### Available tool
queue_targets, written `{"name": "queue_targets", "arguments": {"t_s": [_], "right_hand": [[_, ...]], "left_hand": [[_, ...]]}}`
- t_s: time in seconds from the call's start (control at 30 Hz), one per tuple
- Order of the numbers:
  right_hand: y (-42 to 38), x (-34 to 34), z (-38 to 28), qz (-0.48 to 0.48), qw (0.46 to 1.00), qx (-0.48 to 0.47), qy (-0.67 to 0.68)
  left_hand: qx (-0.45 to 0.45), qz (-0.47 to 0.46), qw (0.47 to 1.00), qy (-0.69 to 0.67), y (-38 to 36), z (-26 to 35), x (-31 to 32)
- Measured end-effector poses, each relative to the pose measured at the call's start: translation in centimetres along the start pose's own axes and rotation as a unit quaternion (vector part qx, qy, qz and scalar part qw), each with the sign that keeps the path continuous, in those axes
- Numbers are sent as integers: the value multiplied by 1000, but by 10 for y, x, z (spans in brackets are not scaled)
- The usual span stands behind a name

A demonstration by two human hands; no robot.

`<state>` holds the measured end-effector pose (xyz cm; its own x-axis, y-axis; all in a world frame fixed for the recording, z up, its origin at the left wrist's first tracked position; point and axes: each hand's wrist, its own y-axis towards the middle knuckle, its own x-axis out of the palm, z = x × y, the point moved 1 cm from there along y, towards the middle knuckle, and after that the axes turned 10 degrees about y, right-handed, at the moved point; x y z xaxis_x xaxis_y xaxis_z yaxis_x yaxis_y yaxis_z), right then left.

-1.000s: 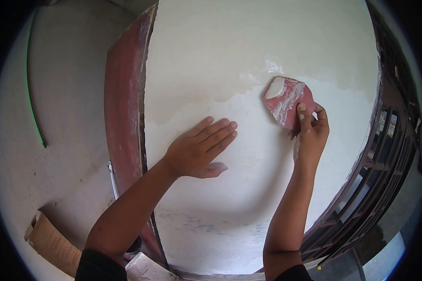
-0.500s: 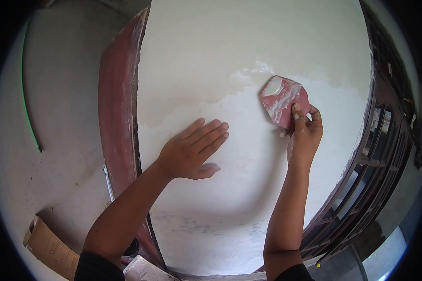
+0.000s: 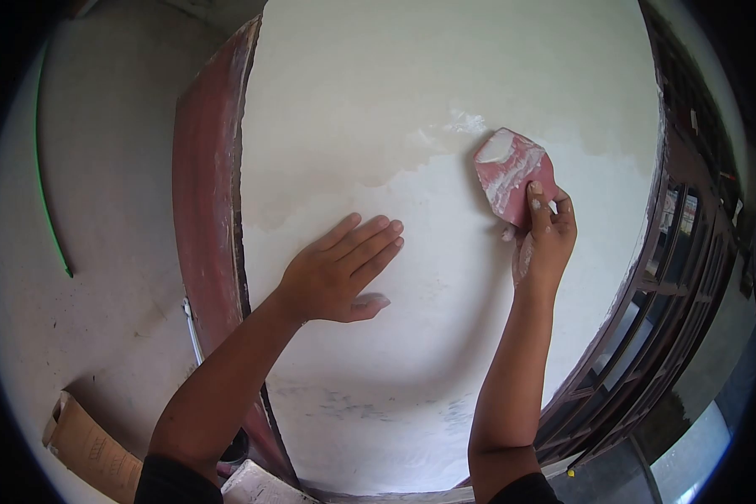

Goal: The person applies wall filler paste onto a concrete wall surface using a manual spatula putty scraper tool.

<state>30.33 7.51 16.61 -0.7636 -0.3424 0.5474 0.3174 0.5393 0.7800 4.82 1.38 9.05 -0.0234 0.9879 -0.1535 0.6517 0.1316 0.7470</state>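
Note:
My right hand (image 3: 544,239) pinches a pinkish-red flat scraper (image 3: 512,172), thumb on its face and fingers behind. White putty is smeared across the scraper's front and a thicker patch clings near its top left corner. Some white paste marks the thumb and the fingertips of this hand. My left hand (image 3: 336,269) lies flat with stretched fingers at the pale wall panel (image 3: 378,109), its thumb apart and whitish at the tip. Across the panel a brighter white coat covers the lower part, with an uneven edge below the greyer upper part.
A dark red board (image 3: 206,168) borders the panel on the left. To the right stands a brown window frame with bars (image 3: 647,328). A cardboard box (image 3: 92,441) sits at the lower left, and a green line (image 3: 46,193) runs down the far wall.
The scraper and my right hand have shifted slightly up. My left hand stays flat at the panel, a little further left in view.

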Motion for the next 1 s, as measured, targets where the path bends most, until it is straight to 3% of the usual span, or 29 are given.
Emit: {"name": "queue_targets", "arguments": {"t_s": [0.23, 0.43, 0.7, 0.77, 1.0], "right_hand": [[1, 39, -4, -62, 984, 11, -167], [-12, -8, -1, 23, 998, 2, -64], [2, 80, -11, -89, 991, -5, -101], [5, 85, -10, -85, 968, -18, -236], [2, 32, -4, -16, 992, 1, -123]], "left_hand": [[-1, -7, 1000, -7, 0, -1, 0], [-7, -3, 1000, -18, -3, 7, -1], [-4, 3, 1000, -15, -1, -2, 0], [1, 4, 1000, -13, -1, -2, -1], [-4, 16, 1000, -13, -1, -1, 0]]}}
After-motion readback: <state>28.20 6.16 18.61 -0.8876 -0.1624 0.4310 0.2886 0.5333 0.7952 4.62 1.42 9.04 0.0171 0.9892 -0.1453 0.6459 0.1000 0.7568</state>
